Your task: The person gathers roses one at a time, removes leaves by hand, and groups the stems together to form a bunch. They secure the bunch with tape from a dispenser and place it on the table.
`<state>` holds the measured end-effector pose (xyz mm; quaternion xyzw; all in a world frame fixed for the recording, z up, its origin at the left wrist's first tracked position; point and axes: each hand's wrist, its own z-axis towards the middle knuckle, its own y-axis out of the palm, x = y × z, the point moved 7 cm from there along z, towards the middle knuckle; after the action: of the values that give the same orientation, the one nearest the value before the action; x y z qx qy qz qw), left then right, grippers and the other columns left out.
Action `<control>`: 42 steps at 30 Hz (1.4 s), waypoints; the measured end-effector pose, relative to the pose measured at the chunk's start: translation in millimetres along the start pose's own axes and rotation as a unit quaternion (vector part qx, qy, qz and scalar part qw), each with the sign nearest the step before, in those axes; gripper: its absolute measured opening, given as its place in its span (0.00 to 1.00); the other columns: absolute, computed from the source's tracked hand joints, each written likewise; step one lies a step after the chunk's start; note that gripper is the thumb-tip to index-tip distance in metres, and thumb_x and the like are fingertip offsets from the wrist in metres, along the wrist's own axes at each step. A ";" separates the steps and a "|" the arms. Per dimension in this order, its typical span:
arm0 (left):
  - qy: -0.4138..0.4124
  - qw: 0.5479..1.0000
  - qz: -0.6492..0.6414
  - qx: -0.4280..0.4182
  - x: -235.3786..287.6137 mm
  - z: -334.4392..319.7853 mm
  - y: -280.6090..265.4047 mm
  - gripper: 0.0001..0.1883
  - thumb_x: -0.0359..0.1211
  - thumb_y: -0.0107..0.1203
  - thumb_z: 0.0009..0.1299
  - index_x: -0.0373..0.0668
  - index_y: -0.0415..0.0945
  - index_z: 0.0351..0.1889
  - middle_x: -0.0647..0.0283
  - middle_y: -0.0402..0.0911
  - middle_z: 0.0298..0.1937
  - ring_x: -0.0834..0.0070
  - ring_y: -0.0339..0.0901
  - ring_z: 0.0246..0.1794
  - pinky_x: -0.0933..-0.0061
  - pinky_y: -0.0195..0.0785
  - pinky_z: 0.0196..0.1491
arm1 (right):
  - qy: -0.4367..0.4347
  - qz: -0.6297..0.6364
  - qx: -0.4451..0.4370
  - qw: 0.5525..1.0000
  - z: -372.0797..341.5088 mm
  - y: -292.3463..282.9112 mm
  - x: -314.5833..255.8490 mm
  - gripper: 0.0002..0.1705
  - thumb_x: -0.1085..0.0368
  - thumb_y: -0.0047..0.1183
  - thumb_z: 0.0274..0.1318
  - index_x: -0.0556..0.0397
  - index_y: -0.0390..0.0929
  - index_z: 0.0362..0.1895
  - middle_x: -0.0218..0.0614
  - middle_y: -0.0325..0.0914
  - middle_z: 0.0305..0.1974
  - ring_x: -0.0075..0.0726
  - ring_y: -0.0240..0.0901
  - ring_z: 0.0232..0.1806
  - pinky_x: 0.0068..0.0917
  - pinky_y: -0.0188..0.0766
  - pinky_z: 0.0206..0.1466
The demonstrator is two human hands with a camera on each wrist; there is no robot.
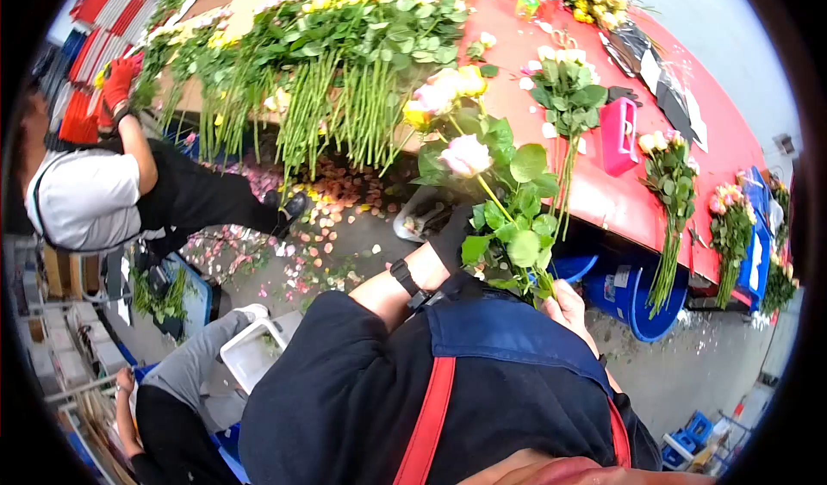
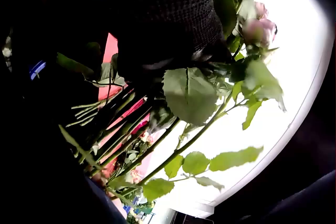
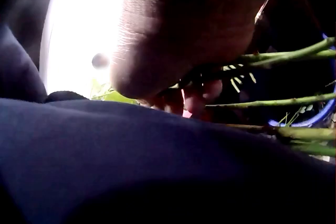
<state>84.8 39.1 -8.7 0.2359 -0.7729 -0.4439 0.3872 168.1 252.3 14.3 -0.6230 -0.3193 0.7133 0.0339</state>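
Head view: bunch of roses (image 1: 524, 247) held up in front of the blue apron (image 1: 517, 334), leaning, with the flowers toward the red table (image 1: 495, 20) and the low end by the belly. Pale pink and white on the biggest flower (image 1: 466, 155), pink and yellow on the ones above it. Big green leaves (image 1: 527, 164) all around, some bright and shiny where the light hits. Long green stems (image 2: 181, 152), seen best from the left wrist, fanned a bit apart. Curled round the low stems, the bare right hand (image 1: 564, 304); behind the leaves, the left hand (image 1: 455, 233) in a black glove. Fingers of that one hidden, so cannot tell how bent or straight. Past the bunch, the long front edge of the table, looking very near the leaves from above; cannot tell whether touching. Just beside the right hand and under that edge, a blue bucket (image 1: 622, 300), leaving little room there. More room to the left, over grey floor (image 1: 362, 257) with lots of petals (image 1: 323, 188). On the table, a long row of roses (image 1: 345, 71) with stems hanging over the edge, a smaller bunch (image 1: 568, 97) with white flowers just past the held one, and a pink box (image 1: 618, 136). Far left, a person (image 1: 90, 196) with red gloves (image 1: 119, 84), well apart from the bunch.
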 end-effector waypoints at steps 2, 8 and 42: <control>-0.003 0.993 -0.025 -0.117 -6.4 19.7 3.8 0.19 0.39 0.43 0.75 0.40 0.66 0.60 0.62 0.73 0.57 0.75 0.73 0.55 0.73 0.68 0.58 | -0.031 -0.043 0.052 0.997 9.2 -12.0 -13.7 0.12 0.77 0.47 0.51 0.61 0.76 0.42 0.44 0.73 0.37 0.44 0.71 0.39 0.31 0.68 0.43; 0.078 0.979 0.169 -0.084 23.8 39.4 45.5 0.19 0.36 0.43 0.76 0.40 0.64 0.62 0.62 0.71 0.59 0.75 0.71 0.56 0.72 0.67 0.58 | 0.072 -0.160 0.063 0.982 63.4 -21.0 -29.7 0.16 0.73 0.43 0.58 0.62 0.71 0.51 0.51 0.72 0.46 0.55 0.71 0.48 0.37 0.67 0.52; 0.207 0.205 0.949 -0.120 -149.5 234.3 195.8 0.19 0.40 0.57 0.54 0.46 0.75 0.43 0.61 0.77 0.29 0.62 0.76 0.36 0.59 0.65 0.48 | 0.034 0.020 -0.133 0.990 64.6 -221.7 141.5 0.21 0.67 0.53 0.50 0.59 0.73 0.50 0.44 0.79 0.40 0.42 0.76 0.42 0.34 0.71 0.48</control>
<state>-20.6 359.8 31.6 -0.6397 -0.2487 0.2325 0.6891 0.5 464.8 3.2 -0.6522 -0.3976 0.6432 -0.0531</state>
